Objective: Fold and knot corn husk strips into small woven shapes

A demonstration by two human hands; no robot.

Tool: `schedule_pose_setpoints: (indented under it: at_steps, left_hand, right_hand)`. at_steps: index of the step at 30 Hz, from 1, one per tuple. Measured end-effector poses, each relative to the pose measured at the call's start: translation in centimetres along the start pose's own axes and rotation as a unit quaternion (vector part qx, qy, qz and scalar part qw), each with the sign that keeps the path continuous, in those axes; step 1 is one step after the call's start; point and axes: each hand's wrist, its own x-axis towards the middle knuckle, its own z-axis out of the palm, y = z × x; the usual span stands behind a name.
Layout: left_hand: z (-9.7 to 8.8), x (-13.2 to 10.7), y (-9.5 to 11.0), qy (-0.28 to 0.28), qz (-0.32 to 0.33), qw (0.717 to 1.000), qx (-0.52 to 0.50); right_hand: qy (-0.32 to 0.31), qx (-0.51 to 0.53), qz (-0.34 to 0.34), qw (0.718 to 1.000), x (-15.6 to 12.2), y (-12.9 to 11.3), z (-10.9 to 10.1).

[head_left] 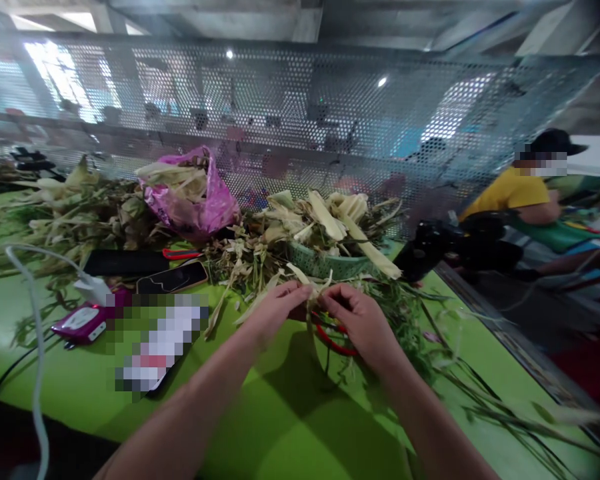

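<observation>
My left hand (pixel 291 298) is closed in a pinch on a pale strip of dried corn husk (pixel 310 291), held low over the green table. Opposite it, my right hand (pixel 353 313) pinches the same pale piece, with the fingertips of both hands close together. A thin greenish strip hangs below the fingers. Under my right hand shows a red loop (pixel 334 341) that looks like a scissors handle; my fingers hide the rest, and I cannot tell whether it is held. Just beyond the hands stands a green basket (pixel 325 262) heaped with dried corn husks (pixel 325 217).
A pink plastic bag (pixel 195 207) of husks and a plant heap (pixel 95 213) lie at the back left. Two phones, a purple power strip (pixel 83 323) with a white cable, and a blurred-out item lie left. Mesh panel (pixel 280 113) behind; a person in yellow (pixel 510 190) sits right.
</observation>
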Motion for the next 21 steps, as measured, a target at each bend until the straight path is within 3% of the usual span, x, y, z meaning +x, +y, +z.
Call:
schedule_pose_setpoints:
  at_steps: [5,12,17,21]
  left_hand:
    - [0.0,0.2,0.1,-0.027,0.025,0.997,0.062]
    - [0.2,-0.2,0.5,-0.012,0.036,0.998,0.040]
    - [-0.1,-0.3,0.8,-0.035,0.024,0.999,0.032]
    - [0.2,-0.4,1.2,-0.041,0.029,0.998,0.041]
  right_hand:
    - [-0.001,-0.047,-0.046,0.998,0.0,-0.1,0.1]
    - [0.030,-0.101,-0.074,0.992,0.1,0.2,-0.1]
    - [0.009,0.045,0.003,0.999,0.1,0.2,0.1]
    - [-0.001,0.192,0.066,0.979,0.0,0.1,0.3]
